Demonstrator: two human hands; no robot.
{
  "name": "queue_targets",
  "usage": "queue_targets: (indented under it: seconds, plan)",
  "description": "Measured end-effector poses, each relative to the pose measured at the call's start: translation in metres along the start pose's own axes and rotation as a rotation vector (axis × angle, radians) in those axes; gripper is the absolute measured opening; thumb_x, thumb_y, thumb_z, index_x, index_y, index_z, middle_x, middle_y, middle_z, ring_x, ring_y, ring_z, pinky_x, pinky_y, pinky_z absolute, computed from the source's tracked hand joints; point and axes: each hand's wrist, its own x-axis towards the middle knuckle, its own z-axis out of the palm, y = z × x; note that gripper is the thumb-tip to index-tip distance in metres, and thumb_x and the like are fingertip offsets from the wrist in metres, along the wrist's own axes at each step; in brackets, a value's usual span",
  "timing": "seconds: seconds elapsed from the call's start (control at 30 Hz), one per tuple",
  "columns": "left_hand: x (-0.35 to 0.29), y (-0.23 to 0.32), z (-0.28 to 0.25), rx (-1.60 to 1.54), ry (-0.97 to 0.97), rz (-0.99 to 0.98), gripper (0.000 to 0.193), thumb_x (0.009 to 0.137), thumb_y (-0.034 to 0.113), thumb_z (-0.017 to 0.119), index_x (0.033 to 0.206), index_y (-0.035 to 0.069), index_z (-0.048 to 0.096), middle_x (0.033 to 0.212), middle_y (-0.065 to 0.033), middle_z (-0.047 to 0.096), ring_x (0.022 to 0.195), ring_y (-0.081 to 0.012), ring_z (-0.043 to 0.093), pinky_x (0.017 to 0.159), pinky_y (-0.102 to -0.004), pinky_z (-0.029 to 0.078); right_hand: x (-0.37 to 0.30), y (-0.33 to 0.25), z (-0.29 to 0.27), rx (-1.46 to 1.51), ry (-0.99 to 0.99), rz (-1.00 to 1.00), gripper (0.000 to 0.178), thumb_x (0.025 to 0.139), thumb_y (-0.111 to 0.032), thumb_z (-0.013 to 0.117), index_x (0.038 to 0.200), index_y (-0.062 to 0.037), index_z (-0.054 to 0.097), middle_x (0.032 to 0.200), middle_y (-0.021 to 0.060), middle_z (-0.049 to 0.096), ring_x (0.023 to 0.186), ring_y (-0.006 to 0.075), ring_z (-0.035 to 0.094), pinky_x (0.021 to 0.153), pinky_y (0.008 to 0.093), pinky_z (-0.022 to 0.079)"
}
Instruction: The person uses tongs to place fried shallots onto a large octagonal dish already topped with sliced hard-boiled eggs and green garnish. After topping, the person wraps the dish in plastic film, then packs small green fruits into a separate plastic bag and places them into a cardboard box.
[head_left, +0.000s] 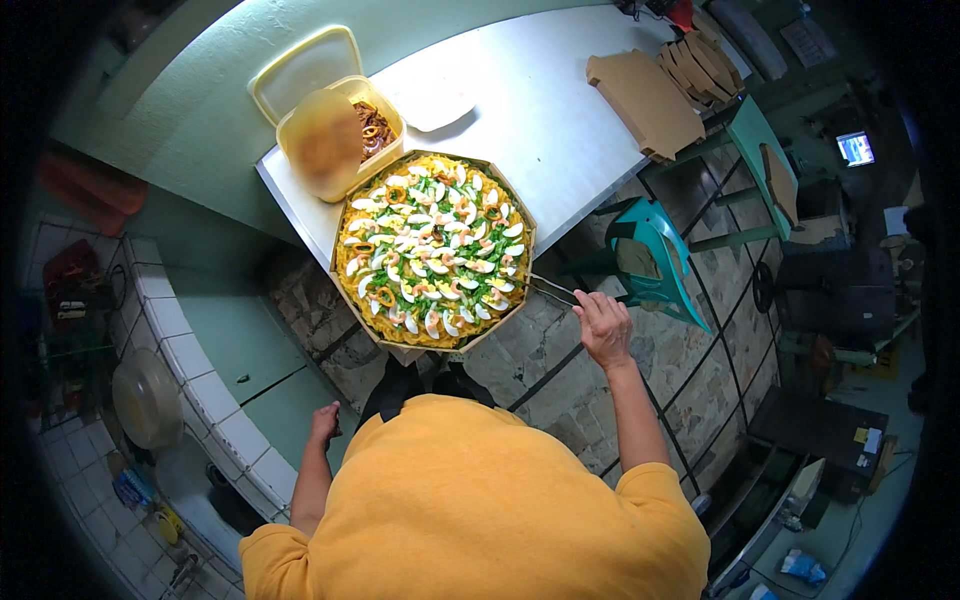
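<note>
In front of me an eight-sided cardboard box (531,216) holds yellow noodles (374,312) that reach its sides. White egg wedges, chopped greens, shrimp and squid rings cover their top. My right hand (603,325) grips a pair of thin metal tongs (553,290) at the box's right side, their tips at the edge of the food. At my left side hangs my left hand (325,422), its fingers curled with nothing seen in them. Behind the box on the left stands a yellowish plastic tub (390,104) with dark-sauced squid rings (374,130) inside; part of it is blurred.
A yellowish lid (306,72) leans on the wall, and a pale lid (435,106) lies on the white table (545,95). Flattened cardboard boxes (645,105) are stacked at its right end. A green plastic chair (655,262) stands to the right, a tiled counter (205,375) to the left.
</note>
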Motion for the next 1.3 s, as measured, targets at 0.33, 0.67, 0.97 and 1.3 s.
queue_targets:
  seconds: [0.33, 0.67, 0.97, 1.3]
  plan:
    - [-0.002, -0.002, 0.003, -0.055, 0.019, 0.043, 0.038, 0.092, 0.038, 0.060, 0.068, 0.010, 0.052, 0.059, -0.0015, 0.047, 0.048, -0.0158, 0.046, 0.046, -0.0348, 0.047, 0.001, -0.002, 0.002, 0.069, -0.002, -0.009, 0.024, 0.082, -0.014, 0.068, 0.105, -0.0113, 0.066, 0.085, 0.0030, 0.060, 0.074, 0.0237, 0.059, 0.064, 0.0368, 0.044]
    - [0.004, -0.021, 0.000, -0.071, 0.014, 0.016, 0.039, 0.092, 0.037, 0.060, 0.066, 0.009, 0.051, 0.055, -0.0021, 0.045, 0.044, -0.0164, 0.046, 0.042, -0.0339, 0.044, 0.007, -0.010, -0.020, 0.043, -0.103, -0.010, 0.021, 0.084, -0.014, 0.066, 0.105, -0.0098, 0.066, 0.086, 0.0044, 0.060, 0.078, 0.0244, 0.060, 0.065, 0.0367, 0.044]
    - [0.004, -0.011, 0.005, 0.023, 0.037, 0.123, 0.039, 0.091, 0.037, 0.060, 0.067, 0.009, 0.052, 0.055, -0.0012, 0.044, 0.044, -0.0160, 0.045, 0.042, -0.0331, 0.044, 0.021, -0.006, -0.016, 0.011, -0.133, -0.064, 0.020, 0.085, -0.014, 0.065, 0.104, -0.0107, 0.066, 0.087, 0.0030, 0.061, 0.079, 0.0233, 0.059, 0.065, 0.0361, 0.043]
    - [0.011, -0.009, 0.002, -0.096, 0.046, 0.018, 0.037, 0.090, 0.038, 0.062, 0.068, 0.009, 0.055, 0.056, -0.0012, 0.047, 0.044, -0.0152, 0.046, 0.041, -0.0335, 0.044, 0.039, -0.031, -0.030, 0.123, -0.013, -0.115, 0.023, 0.081, -0.013, 0.069, 0.104, -0.0110, 0.067, 0.088, 0.0040, 0.065, 0.077, 0.0236, 0.061, 0.065, 0.0371, 0.046]
